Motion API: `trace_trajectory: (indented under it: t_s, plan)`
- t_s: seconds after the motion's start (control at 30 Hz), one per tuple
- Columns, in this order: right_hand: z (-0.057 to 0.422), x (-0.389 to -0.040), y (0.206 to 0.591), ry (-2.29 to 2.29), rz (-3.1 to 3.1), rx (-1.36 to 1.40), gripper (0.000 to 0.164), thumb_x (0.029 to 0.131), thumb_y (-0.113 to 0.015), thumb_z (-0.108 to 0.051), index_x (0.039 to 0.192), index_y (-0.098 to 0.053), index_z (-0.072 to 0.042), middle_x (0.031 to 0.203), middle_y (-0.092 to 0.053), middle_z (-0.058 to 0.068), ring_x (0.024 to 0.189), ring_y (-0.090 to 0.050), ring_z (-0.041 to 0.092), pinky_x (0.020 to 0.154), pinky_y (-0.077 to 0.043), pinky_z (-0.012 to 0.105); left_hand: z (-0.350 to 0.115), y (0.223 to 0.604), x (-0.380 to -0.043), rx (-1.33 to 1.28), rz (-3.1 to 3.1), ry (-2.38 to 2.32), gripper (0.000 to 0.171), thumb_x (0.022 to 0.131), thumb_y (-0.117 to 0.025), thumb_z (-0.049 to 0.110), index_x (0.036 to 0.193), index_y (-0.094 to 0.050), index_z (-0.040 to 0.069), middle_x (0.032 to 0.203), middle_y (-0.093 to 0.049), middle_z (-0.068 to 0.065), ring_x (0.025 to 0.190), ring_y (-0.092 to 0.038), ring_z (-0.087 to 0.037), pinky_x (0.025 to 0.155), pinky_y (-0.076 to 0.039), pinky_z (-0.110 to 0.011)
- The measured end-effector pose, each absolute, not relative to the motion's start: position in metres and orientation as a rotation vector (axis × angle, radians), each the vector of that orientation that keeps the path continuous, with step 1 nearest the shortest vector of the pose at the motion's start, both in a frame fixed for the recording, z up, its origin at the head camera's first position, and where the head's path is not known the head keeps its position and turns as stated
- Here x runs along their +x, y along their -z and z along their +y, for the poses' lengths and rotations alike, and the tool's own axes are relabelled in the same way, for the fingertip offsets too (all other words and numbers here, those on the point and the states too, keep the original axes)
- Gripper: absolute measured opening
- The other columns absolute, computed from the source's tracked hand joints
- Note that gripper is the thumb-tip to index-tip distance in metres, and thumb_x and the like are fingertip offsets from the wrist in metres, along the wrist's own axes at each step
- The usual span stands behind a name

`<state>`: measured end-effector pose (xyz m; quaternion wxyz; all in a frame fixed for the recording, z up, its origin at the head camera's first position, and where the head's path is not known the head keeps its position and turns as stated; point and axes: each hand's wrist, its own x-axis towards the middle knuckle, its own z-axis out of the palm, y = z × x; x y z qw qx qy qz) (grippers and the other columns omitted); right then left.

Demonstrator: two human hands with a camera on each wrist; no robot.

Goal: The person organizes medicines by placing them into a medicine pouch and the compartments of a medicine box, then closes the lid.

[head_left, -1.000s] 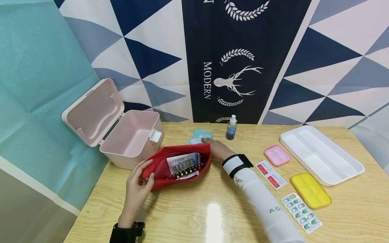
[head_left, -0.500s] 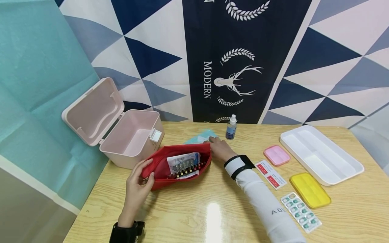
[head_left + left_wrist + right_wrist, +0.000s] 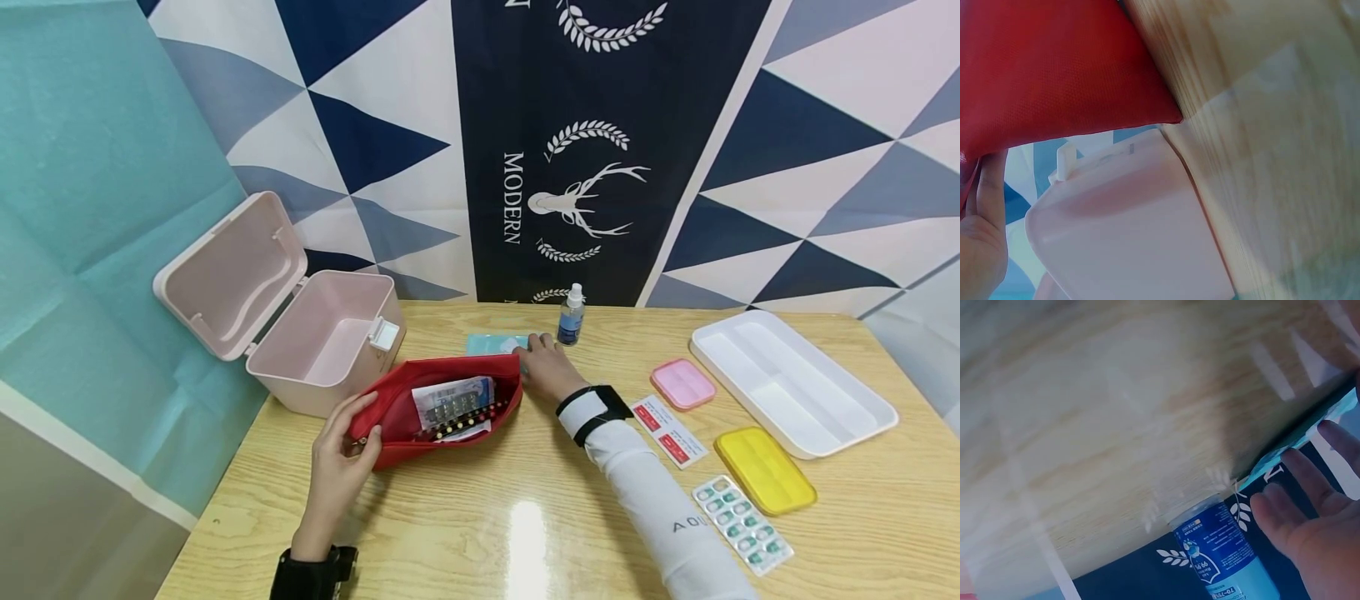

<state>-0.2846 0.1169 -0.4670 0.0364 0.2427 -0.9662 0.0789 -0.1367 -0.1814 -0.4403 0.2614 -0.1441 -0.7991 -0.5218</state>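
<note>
In the head view my left hand point(image 3: 341, 458) grips the left end of a red zip pouch point(image 3: 390, 417), thumb at the front rim and fingers behind. The pouch gapes upward; inside lie a printed packet point(image 3: 435, 400) and blister strips point(image 3: 465, 427). The left wrist view shows the pouch's red side point(image 3: 1054, 75) and part of the left hand point(image 3: 985, 219). Beyond the pouch's right end, my right hand point(image 3: 551, 367) pinches the right end of a flat teal packet point(image 3: 491, 343). The pouch rim hides the packet's near edge. In the right wrist view, fingertips point(image 3: 1294, 459) meet the packet's edge point(image 3: 1266, 464).
A pale pink lidded box point(image 3: 322, 333) stands open at the left. A small spray bottle point(image 3: 571, 321) is just behind the right hand. To the right lie a pink case point(image 3: 683, 383), a red-and-white card point(image 3: 670, 432), a yellow case point(image 3: 765, 471), a capsule blister point(image 3: 742, 525) and a white tray point(image 3: 795, 383).
The teal packet has turned until its long side runs roughly left to right. My right hand has shifted slightly right, toward the spray bottle. The left hand and pouch have stayed put.
</note>
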Motion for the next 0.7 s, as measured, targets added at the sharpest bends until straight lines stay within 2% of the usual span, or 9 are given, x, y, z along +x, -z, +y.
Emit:
trace_trajectory:
  t_s: [0.17, 0.33, 0.57, 0.7]
  plan:
    - [0.1190, -0.2843, 0.4670, -0.283, -2.967, 0.777, 0.032, 0.089, -0.057, -0.028, 0.113, -0.054, -0.006, 0.115, -0.050, 0.022, 0.110, -0.049, 0.041, 0.090, -0.044, 0.049, -0.1811, 0.4401, -0.1365, -0.376, -2.168, 1.423, 0.043, 0.077, -0.060, -0.012, 0.118, -0.058, 0.002, 0.118, -0.054, -0.014, 0.084, -0.056, -0.008, 0.057, -0.049, -0.013]
    - [0.1189, -0.2819, 0.4641, -0.198, -2.982, 0.773, 0.035, 0.088, -0.058, -0.032, 0.113, -0.056, -0.007, 0.116, -0.056, 0.021, 0.107, -0.052, 0.041, 0.086, -0.046, 0.053, -0.1836, 0.4448, -0.1386, -0.385, -2.178, 1.425, 0.042, 0.078, -0.060, -0.010, 0.119, -0.058, 0.002, 0.119, -0.054, -0.013, 0.085, -0.055, -0.005, 0.057, -0.049, -0.013]
    - [0.1184, -0.2803, 0.4648, -0.049, -2.891, 0.765, 0.019, 0.086, -0.060, -0.018, 0.101, -0.059, -0.007, 0.095, -0.064, 0.015, 0.083, -0.062, 0.034, 0.075, -0.049, 0.051, -0.1839, 0.4442, -0.1380, -0.373, -2.180, 1.440, 0.042, 0.079, -0.060, -0.010, 0.119, -0.058, 0.002, 0.119, -0.054, -0.013, 0.085, -0.056, -0.005, 0.056, -0.049, -0.013]
    - [0.1176, -0.2814, 0.4659, -0.026, -2.840, 0.674, 0.015, 0.085, -0.059, -0.019, 0.091, -0.058, -0.006, 0.082, -0.065, 0.013, 0.071, -0.063, 0.032, 0.066, -0.050, 0.048, -0.1841, 0.4443, -0.1378, -0.374, -2.183, 1.438, 0.042, 0.079, -0.060, -0.010, 0.119, -0.058, 0.003, 0.119, -0.054, -0.012, 0.084, -0.056, -0.007, 0.055, -0.049, -0.013]
